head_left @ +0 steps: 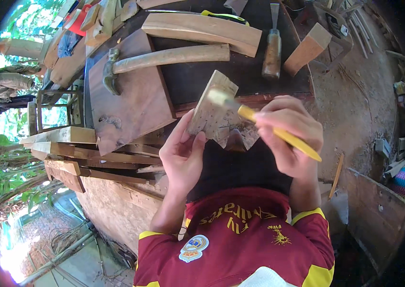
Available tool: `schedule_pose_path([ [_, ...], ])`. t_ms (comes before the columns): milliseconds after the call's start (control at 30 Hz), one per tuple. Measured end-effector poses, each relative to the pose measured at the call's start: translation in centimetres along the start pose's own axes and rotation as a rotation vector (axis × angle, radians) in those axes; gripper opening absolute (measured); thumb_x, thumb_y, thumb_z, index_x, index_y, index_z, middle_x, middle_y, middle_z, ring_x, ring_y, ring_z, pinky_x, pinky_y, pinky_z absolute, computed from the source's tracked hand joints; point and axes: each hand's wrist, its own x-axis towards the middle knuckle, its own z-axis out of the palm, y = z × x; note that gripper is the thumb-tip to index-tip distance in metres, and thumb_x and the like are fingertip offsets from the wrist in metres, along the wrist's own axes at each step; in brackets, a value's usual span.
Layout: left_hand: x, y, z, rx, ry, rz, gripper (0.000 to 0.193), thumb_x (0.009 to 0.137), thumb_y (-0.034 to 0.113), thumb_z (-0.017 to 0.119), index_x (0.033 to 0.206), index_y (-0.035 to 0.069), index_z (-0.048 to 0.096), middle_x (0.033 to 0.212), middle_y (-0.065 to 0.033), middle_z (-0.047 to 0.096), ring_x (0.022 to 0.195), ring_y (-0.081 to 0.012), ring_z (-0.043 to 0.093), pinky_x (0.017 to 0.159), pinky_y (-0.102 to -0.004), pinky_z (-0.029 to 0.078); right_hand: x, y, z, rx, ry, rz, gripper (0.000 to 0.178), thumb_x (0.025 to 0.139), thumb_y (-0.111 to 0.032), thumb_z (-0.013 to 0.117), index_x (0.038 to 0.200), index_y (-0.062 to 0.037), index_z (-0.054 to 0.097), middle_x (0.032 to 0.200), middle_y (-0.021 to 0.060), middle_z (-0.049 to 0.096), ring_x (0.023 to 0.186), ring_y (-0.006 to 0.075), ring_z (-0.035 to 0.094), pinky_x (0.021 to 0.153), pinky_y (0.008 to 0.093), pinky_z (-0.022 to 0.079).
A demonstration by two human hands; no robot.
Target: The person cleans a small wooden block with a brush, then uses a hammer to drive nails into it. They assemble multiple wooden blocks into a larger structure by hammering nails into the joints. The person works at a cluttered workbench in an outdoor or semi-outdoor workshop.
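My left hand (183, 155) grips a small pale wooden block (204, 109) by its near left edge, thumb on the face and fingers behind. In my right hand (292, 131) is a paintbrush with a yellow handle (298, 143), held between thumb and fingers. Its light bristles, smeared by motion, lie over the block's upper face; whether they touch it I cannot tell. Beyond the block, a hammer (174, 57) with a wooden handle rests partly on a flat brown board (128, 98). A chisel (273, 52) with a worn wooden handle lies farther right.
A dark worktable (188, 86) stands in front of me, bearing a thick curved timber piece (202, 32) and a yellow-handled tool (224, 16). An upright wooden block (308, 49) is at its right edge. Stacked planks (92, 153) lie left; a wooden panel (372, 210) leans right.
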Motion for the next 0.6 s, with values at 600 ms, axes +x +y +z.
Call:
schedule_pose_path([
  [600,0.2,-0.2,-0.6,-0.193,-0.022,-0.093,0.047,0.091,-0.010,0.057,0.137,-0.007,0.045,0.118,-0.0154,0.064,0.104,-0.0189,0.064,0.089,-0.0336,0.057,-1.8,-1.3,1.9,0.047,-0.109,-0.038,0.021,0.075,-0.003,0.075,0.094,-0.0060,0.068,0.078,0.0045,0.064,0.076,0.0231,0.063,0.075,0.0368,0.047],
])
